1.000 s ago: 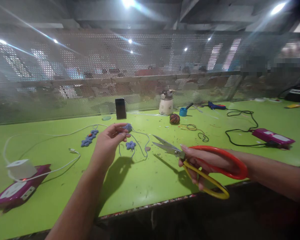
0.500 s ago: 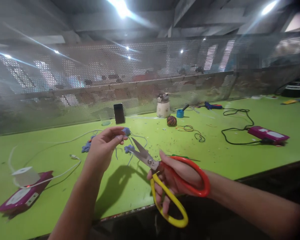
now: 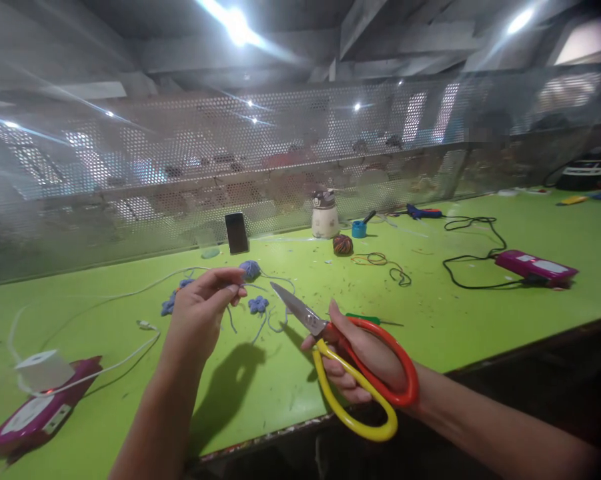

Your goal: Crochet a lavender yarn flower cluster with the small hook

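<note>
My right hand (image 3: 350, 360) grips scissors (image 3: 300, 309) with one red and one yellow handle; their blades are closed and point up to the left. My left hand (image 3: 205, 303) pinches a strand of blue yarn (image 3: 254, 287), whose free end reaches toward the scissor tips. On the table below lies a small blue crocheted flower (image 3: 258, 305) with loose tails. A ball of blue yarn (image 3: 250, 269) sits just behind my left fingertips. More blue crochet pieces (image 3: 168, 306) are partly hidden by my left hand.
A phone (image 3: 237, 233) leans near the mesh partition (image 3: 280, 173), beside a bottle (image 3: 325, 215) and a multicoloured yarn ball (image 3: 343, 245). A green-handled hook (image 3: 363, 319) lies behind the scissors. Purple power strips stand left (image 3: 40, 407) and right (image 3: 535, 268), with cords trailing.
The scissor blades have closed, and the scissors have moved slightly right, away from the left hand. A short yarn end now sticks out from my left fingers.
</note>
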The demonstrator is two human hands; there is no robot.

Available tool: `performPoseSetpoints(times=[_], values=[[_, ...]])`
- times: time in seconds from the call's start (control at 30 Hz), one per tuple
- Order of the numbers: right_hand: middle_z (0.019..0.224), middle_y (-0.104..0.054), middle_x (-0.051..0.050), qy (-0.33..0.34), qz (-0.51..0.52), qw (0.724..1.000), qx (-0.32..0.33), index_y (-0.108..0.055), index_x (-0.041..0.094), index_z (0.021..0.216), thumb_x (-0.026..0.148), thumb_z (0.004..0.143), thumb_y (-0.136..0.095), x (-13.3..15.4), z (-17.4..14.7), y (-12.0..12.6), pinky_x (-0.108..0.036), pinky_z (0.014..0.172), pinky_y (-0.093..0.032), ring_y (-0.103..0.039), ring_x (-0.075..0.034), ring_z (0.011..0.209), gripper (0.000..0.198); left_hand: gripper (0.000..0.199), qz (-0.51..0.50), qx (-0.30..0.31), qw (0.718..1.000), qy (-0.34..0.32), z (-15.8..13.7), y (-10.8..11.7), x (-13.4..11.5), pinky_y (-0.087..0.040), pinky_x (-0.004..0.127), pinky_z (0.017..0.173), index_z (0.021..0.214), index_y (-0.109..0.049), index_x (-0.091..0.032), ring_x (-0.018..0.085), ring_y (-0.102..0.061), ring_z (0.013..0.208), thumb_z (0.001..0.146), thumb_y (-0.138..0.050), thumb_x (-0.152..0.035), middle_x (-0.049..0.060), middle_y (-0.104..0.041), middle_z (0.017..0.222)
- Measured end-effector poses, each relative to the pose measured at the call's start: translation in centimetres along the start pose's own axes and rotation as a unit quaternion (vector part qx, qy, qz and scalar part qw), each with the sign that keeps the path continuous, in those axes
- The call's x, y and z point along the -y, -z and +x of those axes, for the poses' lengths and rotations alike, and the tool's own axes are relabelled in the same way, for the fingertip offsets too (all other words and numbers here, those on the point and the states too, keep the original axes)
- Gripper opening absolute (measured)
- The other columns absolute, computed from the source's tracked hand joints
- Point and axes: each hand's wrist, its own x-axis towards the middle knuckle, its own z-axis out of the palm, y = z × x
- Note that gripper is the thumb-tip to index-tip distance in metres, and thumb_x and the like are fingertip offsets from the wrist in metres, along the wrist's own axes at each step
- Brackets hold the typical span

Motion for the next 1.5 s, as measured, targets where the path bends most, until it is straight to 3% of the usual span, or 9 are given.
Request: performPoseSetpoints(times=[0.17,0.23,0.27,0.37,0.67,0.8,0.87,1.03,1.5], values=[[0.052,-0.042,0.007,0.076,-0.224,0.963,-0.127,-0.057,0.018,0.098,0.077,0.084,-0.037,2.0,-1.2,1.5,-0.016,0.034,-0.03,-0.035,-0.006,0.037,0.063,0.016,-0.001,-0.038,0.999,0.004,0.4,0.5,0.2,-0.044,0.027,0.063,0.081,-0.074,-0.017,0.014,-0.06,0.067,0.065,-0.074,-0.015,0.003,-0.069,0.074],[0.054,-0.047,0.004,0.119,-0.484,0.846,-0.188,-0.061,0.016,0.089,0.073,0.086,-0.04,4.6,-1.4,2.5,-0.021,0.042,-0.038,-0.044,-0.009,0.043,0.06,0.018,-0.009,-0.053,0.998,0.015,0.8,0.6,0.4,-0.044,0.026,0.062,0.08,-0.074,-0.016,0.014,-0.06,0.066,0.062,-0.075,-0.015,0.002,-0.069,0.072],[0.058,-0.052,0.001,0.128,-0.625,0.737,-0.221,-0.063,0.016,0.082,0.071,0.088,-0.036,6.1,-1.3,3.1,-0.024,0.049,-0.042,-0.05,-0.011,0.049,0.061,0.019,-0.015,-0.053,0.998,0.026,1.0,0.6,0.5,-0.044,0.026,0.062,0.081,-0.074,-0.016,0.014,-0.061,0.066,0.061,-0.075,-0.015,0.002,-0.069,0.071],[0.074,-0.065,-0.008,0.123,-0.735,0.601,-0.29,-0.071,0.015,0.09,0.06,0.078,-0.062,10.1,0.2,5.4,-0.031,0.064,-0.043,-0.061,-0.024,0.073,0.047,0.023,-0.054,-0.022,0.994,0.093,1.4,0.3,1.1,-0.044,0.023,0.062,0.083,-0.072,-0.014,0.012,-0.061,0.065,0.06,-0.078,-0.015,0.002,-0.068,0.069],[0.104,-0.066,-0.025,0.154,-0.806,0.486,-0.301,-0.071,0.007,0.103,0.032,0.082,-0.06,10.5,2.9,9.0,-0.046,0.084,-0.042,-0.058,-0.037,0.102,0.035,0.01,-0.112,0.011,0.971,0.212,0.9,-1.9,4.3,-0.047,0.023,0.056,0.084,-0.068,-0.007,0.012,-0.061,0.065,0.079,-0.063,-0.014,0.01,-0.065,0.076],[0.103,-0.068,-0.014,0.22,-0.786,0.529,-0.231,-0.07,0.015,0.107,0.04,0.093,-0.047,8.3,3.5,4.6,-0.037,0.083,-0.047,-0.062,-0.024,0.094,0.037,0.023,-0.136,0.002,0.969,0.205,0.4,-3.5,5.4,-0.052,0.029,0.071,0.081,-0.066,-0.01,0.016,-0.065,0.074,0.069,-0.052,0.003,0.011,-0.067,0.081],[0.095,-0.071,-0.01,0.261,-0.68,0.67,-0.144,-0.073,0.017,0.093,0.039,0.09,-0.051,6.8,4.6,2.0,-0.035,0.077,-0.049,-0.063,-0.022,0.085,0.032,0.027,-0.146,-0.003,0.971,0.191,0.2,-4.1,5.8,-0.052,0.033,0.082,0.081,-0.064,-0.012,0.017,-0.066,0.079,0.067,-0.049,0.005,0.01,-0.067,0.082],[0.083,-0.069,-0.007,0.283,-0.453,0.837,-0.12,-0.072,0.015,0.086,0.033,0.078,-0.065,4.0,7.6,-0.7,-0.032,0.066,-0.046,-0.058,-0.017,0.072,0.02,0.029,-0.143,-0.005,0.978,0.153,-0.2,-4.3,6.2,-0.046,0.037,0.094,0.089,-0.066,-0.015,0.019,-0.066,0.092,0.067,-0.055,0.002,0.011,-0.069,0.094],[0.062,-0.056,0.001,0.287,-0.192,0.936,-0.071,-0.064,0.016,0.068,0.039,0.067,-0.079,2.8,7.3,0.2,-0.028,0.057,-0.038,-0.047,-0.011,0.058,0.028,0.034,-0.045,0.068,0.995,0.049,-2.1,-5.3,4.7,-0.047,0.036,0.091,0.111,-0.066,-0.022,0.023,-0.061,0.11,0.08,-0.057,-0.012,0.008,-0.069,0.115]])
